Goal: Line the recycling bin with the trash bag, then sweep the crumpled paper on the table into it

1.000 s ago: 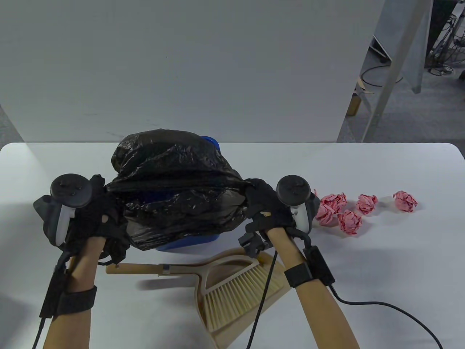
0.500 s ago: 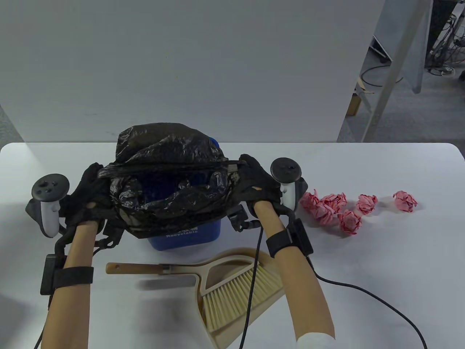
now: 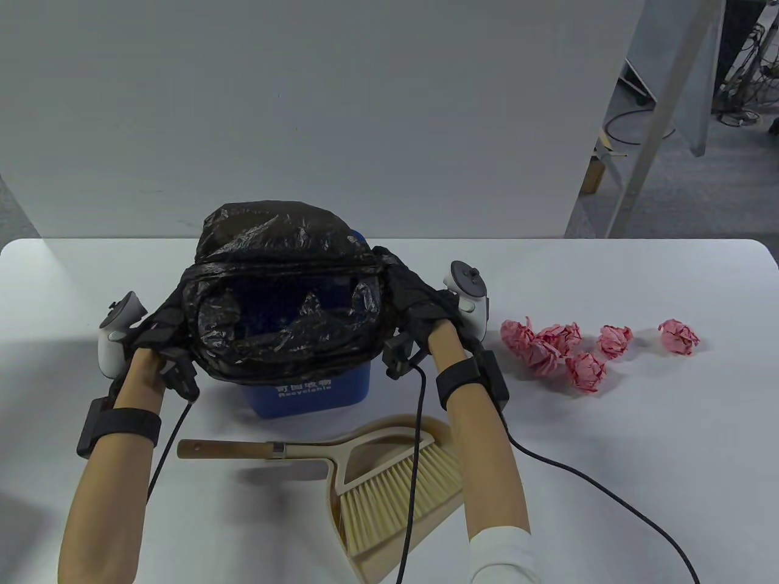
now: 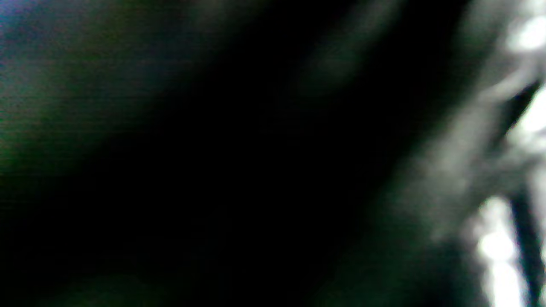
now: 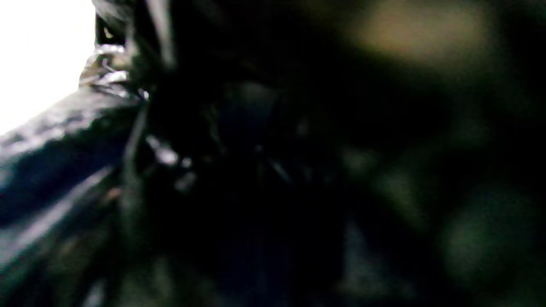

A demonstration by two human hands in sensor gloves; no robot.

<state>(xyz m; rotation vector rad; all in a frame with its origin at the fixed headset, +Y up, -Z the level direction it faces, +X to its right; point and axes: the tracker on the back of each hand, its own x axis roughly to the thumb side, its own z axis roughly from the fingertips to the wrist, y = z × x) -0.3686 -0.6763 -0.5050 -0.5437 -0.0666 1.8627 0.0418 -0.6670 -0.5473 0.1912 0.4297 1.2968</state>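
Note:
A black trash bag (image 3: 280,292) is stretched over the top of the blue recycling bin (image 3: 316,392), its mouth open and blue showing inside. My left hand (image 3: 161,322) grips the bag's left edge at the bin's left side. On the opposite side my right hand (image 3: 411,298) grips the bag's right edge. Several pink crumpled paper balls (image 3: 551,350) lie on the table to the right of the bin, one (image 3: 678,336) farther out. Both wrist views are dark and blurred, filled with black plastic (image 5: 64,140).
A beige dustpan (image 3: 395,438) with a hand brush (image 3: 389,493) in it lies on the white table (image 3: 669,456) in front of the bin, wooden handle (image 3: 231,450) pointing left. A grey wall panel (image 3: 304,109) stands behind the table.
Both hands moved forward and down, pulling the bag's rim lower over the bin. The bag's mouth has opened wider and the bin's label has come into view.

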